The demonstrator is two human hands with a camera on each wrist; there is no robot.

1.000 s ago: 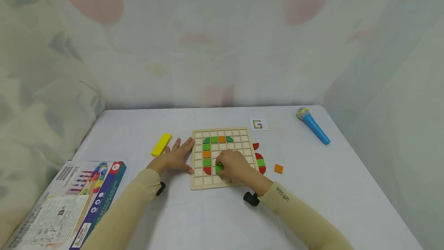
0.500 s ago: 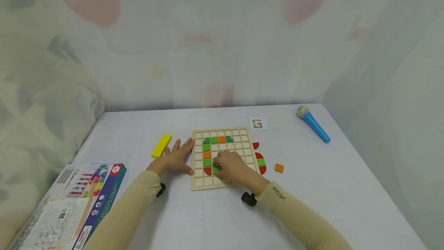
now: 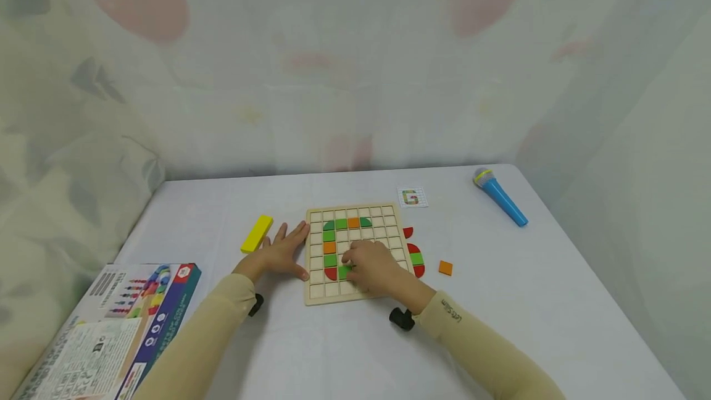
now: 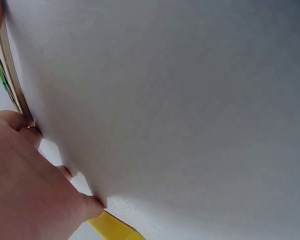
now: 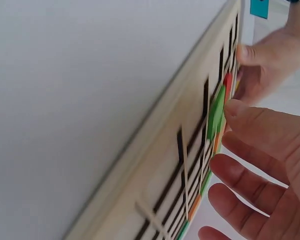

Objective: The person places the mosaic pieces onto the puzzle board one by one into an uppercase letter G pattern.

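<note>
Tiles already fill part of the wooden grid board (image 3: 355,253): a green and orange run along the top, a green and orange column down the left, a red piece at the lower left corner of the shape. Beside it the right hand (image 3: 373,267) presses a green tile (image 3: 345,271) into a cell in the lower row; in the right wrist view a fingertip (image 5: 238,108) rests on the tile's edge (image 5: 216,112) while the other fingers lie loosely spread, gripping nothing. Judging by the small pattern card (image 3: 412,197) showing a letter G, the shape looks roughly half built. Loose red and green pieces (image 3: 415,258) and an orange square (image 3: 445,268) wait on the table (image 3: 500,301) to the right. The left hand (image 3: 278,253) lies flat, fingers straight and spread, against the board's left edge, near a yellow block (image 3: 257,233)
</note>
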